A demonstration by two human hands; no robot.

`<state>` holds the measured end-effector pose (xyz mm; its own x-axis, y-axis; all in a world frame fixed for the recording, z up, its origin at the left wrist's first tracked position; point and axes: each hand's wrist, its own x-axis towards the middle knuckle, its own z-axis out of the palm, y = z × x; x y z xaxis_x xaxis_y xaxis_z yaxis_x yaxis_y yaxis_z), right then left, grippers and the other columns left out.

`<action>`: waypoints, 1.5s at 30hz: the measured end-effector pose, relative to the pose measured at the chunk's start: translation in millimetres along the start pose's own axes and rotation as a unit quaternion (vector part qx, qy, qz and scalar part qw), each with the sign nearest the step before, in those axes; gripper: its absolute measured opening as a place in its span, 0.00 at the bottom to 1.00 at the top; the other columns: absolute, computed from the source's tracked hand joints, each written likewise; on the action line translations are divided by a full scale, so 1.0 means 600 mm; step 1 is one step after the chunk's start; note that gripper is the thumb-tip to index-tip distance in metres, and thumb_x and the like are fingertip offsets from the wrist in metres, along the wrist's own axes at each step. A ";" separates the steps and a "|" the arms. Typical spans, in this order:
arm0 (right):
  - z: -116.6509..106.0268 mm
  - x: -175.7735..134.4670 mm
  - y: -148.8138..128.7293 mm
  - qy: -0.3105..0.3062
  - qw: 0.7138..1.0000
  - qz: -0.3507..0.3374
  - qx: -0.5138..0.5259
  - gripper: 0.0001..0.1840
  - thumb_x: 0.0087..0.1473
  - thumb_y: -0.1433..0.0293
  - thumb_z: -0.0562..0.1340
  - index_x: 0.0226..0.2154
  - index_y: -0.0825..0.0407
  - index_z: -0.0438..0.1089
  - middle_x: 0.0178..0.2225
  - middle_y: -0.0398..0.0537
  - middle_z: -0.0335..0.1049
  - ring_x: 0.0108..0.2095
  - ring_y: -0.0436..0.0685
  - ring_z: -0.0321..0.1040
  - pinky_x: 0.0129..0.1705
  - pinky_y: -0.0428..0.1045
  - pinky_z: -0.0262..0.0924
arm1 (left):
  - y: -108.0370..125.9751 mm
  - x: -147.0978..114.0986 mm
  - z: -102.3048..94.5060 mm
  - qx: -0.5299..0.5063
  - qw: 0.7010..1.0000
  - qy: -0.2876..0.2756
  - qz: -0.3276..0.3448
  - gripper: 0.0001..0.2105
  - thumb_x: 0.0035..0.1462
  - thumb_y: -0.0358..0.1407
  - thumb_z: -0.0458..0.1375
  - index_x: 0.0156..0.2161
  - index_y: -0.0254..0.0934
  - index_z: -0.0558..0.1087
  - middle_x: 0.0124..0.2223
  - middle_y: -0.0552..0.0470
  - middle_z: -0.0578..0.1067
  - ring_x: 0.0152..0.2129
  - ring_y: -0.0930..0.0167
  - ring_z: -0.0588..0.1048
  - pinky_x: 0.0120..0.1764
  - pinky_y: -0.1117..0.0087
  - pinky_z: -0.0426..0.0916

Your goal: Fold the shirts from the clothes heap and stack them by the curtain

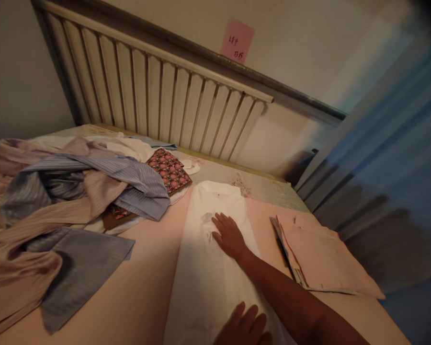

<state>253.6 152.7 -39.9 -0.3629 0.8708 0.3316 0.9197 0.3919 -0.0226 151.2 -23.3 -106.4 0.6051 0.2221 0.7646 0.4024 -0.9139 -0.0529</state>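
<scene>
A white shirt [204, 273] lies folded into a long strip, its collar end [219, 191] pointing away from me. My right hand [230, 235] is palm down on its upper part with the fingers stretched, beside a small greyish mark and some wrinkles. Lower down, at the bottom edge of the view, my left hand [242, 327] rests over the shirt with its fingers apart. The rest of that hand is cut off by the frame. Neither hand grips anything.
To the right is a stack of folded garments [323, 254], a pink one on top. Rumpled blue [143, 184] and pink striped clothes [50, 211] are heaped at left, near a flower-patterned cloth [168, 170]. Behind stand a radiator [158, 96] and a blue curtain [388, 191].
</scene>
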 end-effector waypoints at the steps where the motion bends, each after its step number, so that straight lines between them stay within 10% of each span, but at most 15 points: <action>1: 0.001 0.000 0.000 0.002 1.000 -0.001 0.001 0.25 0.63 0.61 0.51 0.60 0.48 0.58 0.63 0.50 0.55 0.65 0.58 0.45 0.64 0.60 0.41 | 0.000 0.001 -0.003 0.000 1.000 -0.010 0.001 0.09 0.63 0.43 0.52 0.43 0.44 0.70 0.49 0.58 0.75 0.47 0.69 0.72 0.57 0.61 0.55; 45: 0.004 0.002 0.006 0.071 0.990 0.054 0.108 0.22 0.62 0.64 0.51 0.56 0.49 0.65 0.57 0.48 0.64 0.60 0.56 0.57 0.63 0.57 0.49 | 0.002 -0.006 0.007 -0.007 1.000 -0.021 0.003 0.10 0.64 0.43 0.50 0.43 0.44 0.70 0.49 0.57 0.75 0.48 0.68 0.71 0.52 0.62 0.61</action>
<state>256.4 155.9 -41.6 -0.2260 0.8660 0.4461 0.8930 0.3671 -0.2603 152.4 -23.7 -111.7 0.6353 0.2301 0.7372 0.3886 -0.9202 -0.0476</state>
